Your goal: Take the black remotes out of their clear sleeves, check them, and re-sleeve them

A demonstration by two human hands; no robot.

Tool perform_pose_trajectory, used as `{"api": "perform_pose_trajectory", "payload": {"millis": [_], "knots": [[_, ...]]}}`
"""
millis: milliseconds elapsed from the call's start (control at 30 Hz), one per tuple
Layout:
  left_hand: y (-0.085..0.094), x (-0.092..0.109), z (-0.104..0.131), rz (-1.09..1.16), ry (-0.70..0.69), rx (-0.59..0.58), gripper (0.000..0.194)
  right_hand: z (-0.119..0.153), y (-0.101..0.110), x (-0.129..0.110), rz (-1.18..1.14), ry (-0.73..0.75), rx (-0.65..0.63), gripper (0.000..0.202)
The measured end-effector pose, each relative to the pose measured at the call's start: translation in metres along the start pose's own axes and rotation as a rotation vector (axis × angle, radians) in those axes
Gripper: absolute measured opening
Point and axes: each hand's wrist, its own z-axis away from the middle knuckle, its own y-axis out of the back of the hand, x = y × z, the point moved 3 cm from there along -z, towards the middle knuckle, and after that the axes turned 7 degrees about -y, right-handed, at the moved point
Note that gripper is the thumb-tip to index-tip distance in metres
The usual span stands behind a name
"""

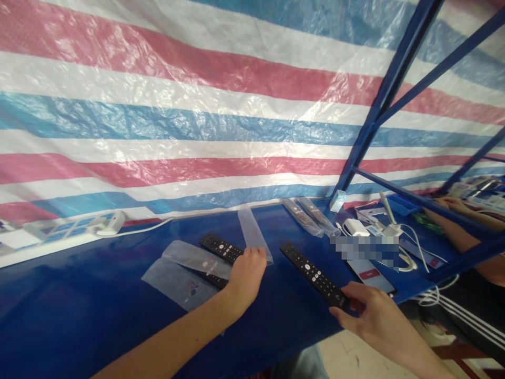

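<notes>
My right hand [366,310] pinches the near end of a black remote control [311,271] between thumb and fingers, its far end pointing away over the blue table. My left hand [246,273] has its fingers curled down at the near end of a second black remote control [221,247] and the lower part of a clear plastic sleeve [250,226]. Which of these it grips is hidden. Left of that hand lie a frosted sleeve [193,258] and a larger sleeve with a small printed mark [185,284]; part of another dark remote [216,279] shows beneath them.
Sleeved remotes [302,216] lie at the back beside a small white box [337,201]. To the right are a phone [371,279], white charger [356,227] and cables. A blue metal frame [374,121] rises there; beyond it another person's arms [453,226] show.
</notes>
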Motion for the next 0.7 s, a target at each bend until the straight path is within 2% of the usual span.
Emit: {"api": "perform_pose_trajectory", "payload": {"millis": [267,433,700], "knots": [[-0.001,-0.004,-0.002,0.081,-0.078,0.097,0.024,0.022,-0.008,-0.015,0.031,0.029,-0.002,0.025],[-0.003,0.002,0.000,0.070,-0.122,0.102,0.026,0.020,-0.013,-0.022,0.059,0.026,0.010,0.023],[-0.018,0.015,-0.001,0.027,-0.302,0.098,0.023,0.008,-0.031,-0.032,0.075,-0.023,-0.004,0.023]]}}
